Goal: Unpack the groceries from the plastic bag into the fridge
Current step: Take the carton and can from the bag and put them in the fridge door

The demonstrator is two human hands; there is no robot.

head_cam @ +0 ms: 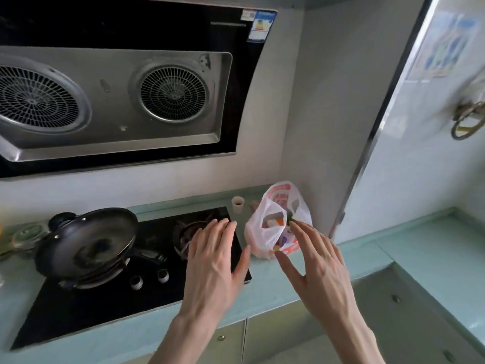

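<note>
Plastic grocery bag parked on the teal countertop, tucked into the corner just past the black gas hob, mouth gaping upward with the handle loops standing. Handy that way: contents reachable from above without tipping anything. Packets and something dark green visible inside, too jumbled to name.

Left hand hovering flat over the hob edge, fingers straight and spread, gripping nothing, just left of the bag. Right hand likewise spread and empty, fingertips right at the bag's open mouth, touching or nearly so, hard to call from here. Both palms down, flanking the opening, probably set up to spread the handles or steady the bag before digging in.

Wok sitting on the far burner, well off to the left hand's side, out of the way. Small cup just beyond the bag against the wall. Pale fridge door up beyond the right hand, so probably a short carry once something's picked. Nothing unpacked yet by the look of it.
</note>
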